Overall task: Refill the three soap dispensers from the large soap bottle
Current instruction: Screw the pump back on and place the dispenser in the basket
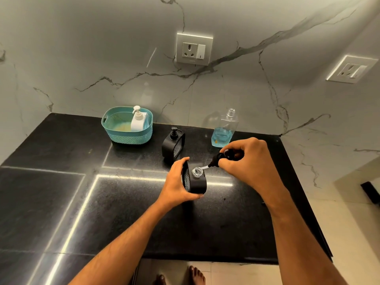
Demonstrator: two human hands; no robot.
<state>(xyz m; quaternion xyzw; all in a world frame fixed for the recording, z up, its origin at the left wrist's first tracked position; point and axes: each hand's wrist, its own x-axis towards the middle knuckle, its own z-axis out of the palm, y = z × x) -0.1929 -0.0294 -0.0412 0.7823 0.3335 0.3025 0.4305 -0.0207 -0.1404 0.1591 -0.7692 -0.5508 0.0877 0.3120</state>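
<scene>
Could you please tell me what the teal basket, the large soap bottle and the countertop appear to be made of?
The teal basket looks like moulded matte plastic, judging by its perforated woven-pattern walls. The large soap bottle seems clear glossy plastic, possibly glass: the blue liquid shows through. The countertop looks like polished black stone, probably granite, with speckling and mirror-like light reflections.

Bench (pixel 61 202): black speckled stone, polished, glossy, mirrors strip lights along the tile seams. Wall (pixel 102 48): pale marble-look slab, grey veins, smooth with a soft sheen. Basket (pixel 127 136): teal plastic, perforated weave texture, matt. White dispenser (pixel 138 120): smooth plastic, slight gloss. Both black dispensers (pixel 172 147) (pixel 196 182): matt black plastic, textured side panel; nearer one has a clear threaded neck. Large soap bottle (pixel 225 128): clear glossy plastic, blue liquid. Socket plates (pixel 194 49): smooth satin plastic.
</scene>
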